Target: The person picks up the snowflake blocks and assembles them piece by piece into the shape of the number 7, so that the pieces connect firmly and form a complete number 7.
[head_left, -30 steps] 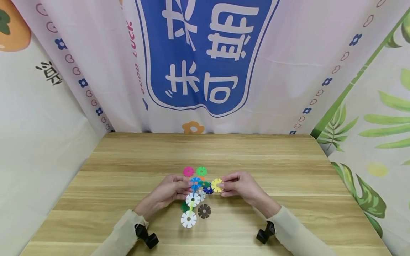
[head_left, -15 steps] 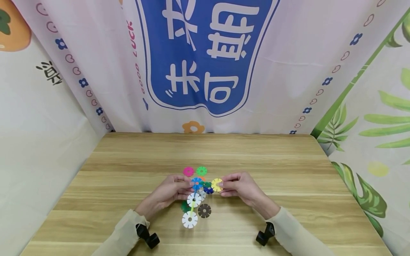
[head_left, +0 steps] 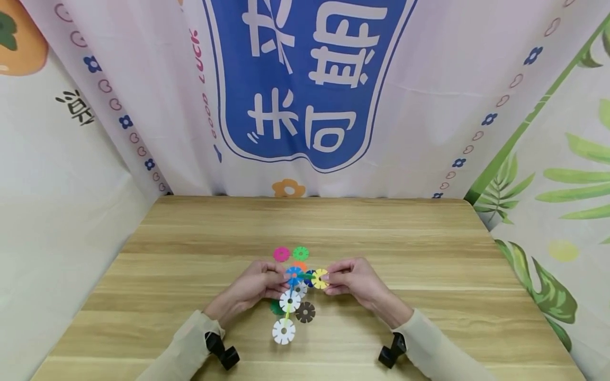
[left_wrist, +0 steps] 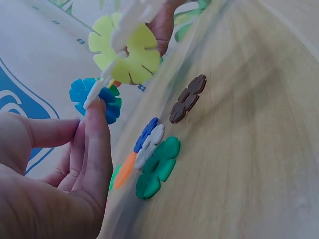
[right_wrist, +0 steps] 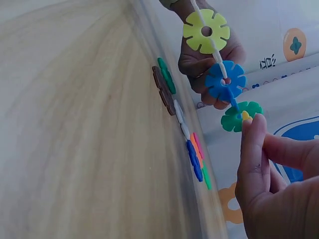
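Observation:
A chain of slotted snowflake discs, plastic pieces fitted into one another, hangs between my hands. In the head view my left hand (head_left: 254, 284) pinches a blue disc (head_left: 294, 269) between thumb and fingers. From it the chain runs towards me through white discs (head_left: 284, 337) and a yellow-green disc (right_wrist: 217, 22). My right hand (head_left: 355, 276) pinches a yellow disc (head_left: 320, 286), seen mostly edge-on and covered by the fingertips in the right wrist view. The yellow disc sits right at the edge of a green disc (right_wrist: 252, 108), which joins the blue part of the chain.
Loose discs lie on the wooden table (head_left: 190, 227) under and around the chain: pink (head_left: 281, 254), light green (head_left: 301, 254), orange (head_left: 299, 264), dark green (left_wrist: 167, 149), brown (head_left: 305, 319), dark blue (left_wrist: 145, 134) and white (left_wrist: 149, 146). A printed curtain (head_left: 429, 106) stands behind the table.
My right hand has moved slightly left with the yellow disc, and my left hand slightly right with the blue disc. The two discs are closer together. The chain has shifted a little towards me.

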Available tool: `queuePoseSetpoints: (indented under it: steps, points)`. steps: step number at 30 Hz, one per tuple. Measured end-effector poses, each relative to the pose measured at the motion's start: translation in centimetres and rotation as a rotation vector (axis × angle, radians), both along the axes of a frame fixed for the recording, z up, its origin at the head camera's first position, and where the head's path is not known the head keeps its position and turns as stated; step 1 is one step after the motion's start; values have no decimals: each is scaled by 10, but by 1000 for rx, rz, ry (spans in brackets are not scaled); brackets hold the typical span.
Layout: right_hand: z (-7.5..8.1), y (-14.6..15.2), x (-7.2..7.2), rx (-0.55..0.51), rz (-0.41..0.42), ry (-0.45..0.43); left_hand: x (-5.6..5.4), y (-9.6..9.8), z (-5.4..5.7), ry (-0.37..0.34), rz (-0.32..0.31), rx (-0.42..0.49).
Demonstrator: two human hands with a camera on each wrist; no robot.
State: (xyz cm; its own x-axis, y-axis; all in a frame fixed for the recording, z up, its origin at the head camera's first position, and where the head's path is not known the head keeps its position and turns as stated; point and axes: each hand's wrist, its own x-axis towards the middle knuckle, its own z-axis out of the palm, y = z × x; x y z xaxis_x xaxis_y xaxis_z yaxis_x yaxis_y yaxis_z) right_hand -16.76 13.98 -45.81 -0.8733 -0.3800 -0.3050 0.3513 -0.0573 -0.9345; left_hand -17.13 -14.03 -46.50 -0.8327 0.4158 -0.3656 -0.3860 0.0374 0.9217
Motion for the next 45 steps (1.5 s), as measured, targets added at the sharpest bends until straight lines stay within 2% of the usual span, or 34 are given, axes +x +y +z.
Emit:
queuePoseSetpoints:
  steps: [6,14,19,22,29,35,38,45]
  points:
    - [-4,-1,0,1,-4,-13,0,2,0,10,-4,-20]
    - [-1,-5,-2,-5,-9,-12,2,2,1,8,10,-23]
    - [1,-6,-7,7,46,-27,3,-5,3,-1,21,-11]
    - [3,-8,-13,77,85,-8,3,-13,4,1,54,-1]
    - [5,-15,-30,354,108,146,-1,-35,8,29,104,-5]
    - [2,-24,-42,520,154,176,-3,-48,9,14,148,7]
    - [1,-27,-46,588,187,211,-3,-50,10,12,151,16]
    - [-1,-31,-46,641,204,275,-2,-48,11,3,148,32]
